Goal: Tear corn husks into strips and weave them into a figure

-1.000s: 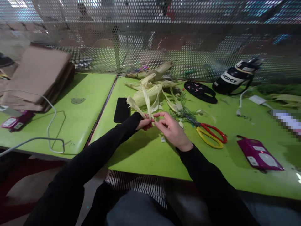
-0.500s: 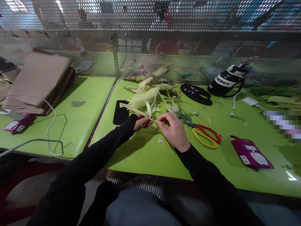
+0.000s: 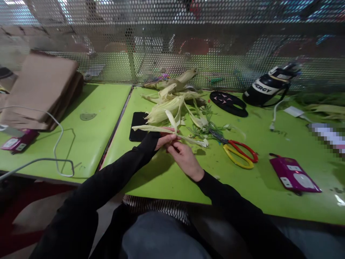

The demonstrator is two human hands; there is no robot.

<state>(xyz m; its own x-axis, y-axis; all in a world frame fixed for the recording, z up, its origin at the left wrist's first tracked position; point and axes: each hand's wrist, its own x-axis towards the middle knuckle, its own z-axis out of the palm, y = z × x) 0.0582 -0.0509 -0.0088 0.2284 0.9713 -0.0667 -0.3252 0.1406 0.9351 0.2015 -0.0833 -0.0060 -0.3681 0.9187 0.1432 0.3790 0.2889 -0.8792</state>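
Pale corn husk strips cross between my hands, one end pointing left, one curling up and one lying off to the right. My left hand is closed on the strips, thumb on top. My right hand is closed just below and right of it, fingertips meeting the left fingers; what it pinches is mostly covered, but it is at the strips. Behind them lies a pile of corn husks. Beside the pile, scissors with red and yellow handles rest with their blades among green stems.
A black phone lies left of the husks. A black oval palette, a tilted black bottle and a purple power socket box are on the right. Brown paper bags and a cable lie left. A perforated screen closes the back.
My right hand has moved left, under the left hand's fingers. A husk strip now extends right, above the right hand. The whole view has shifted slightly.
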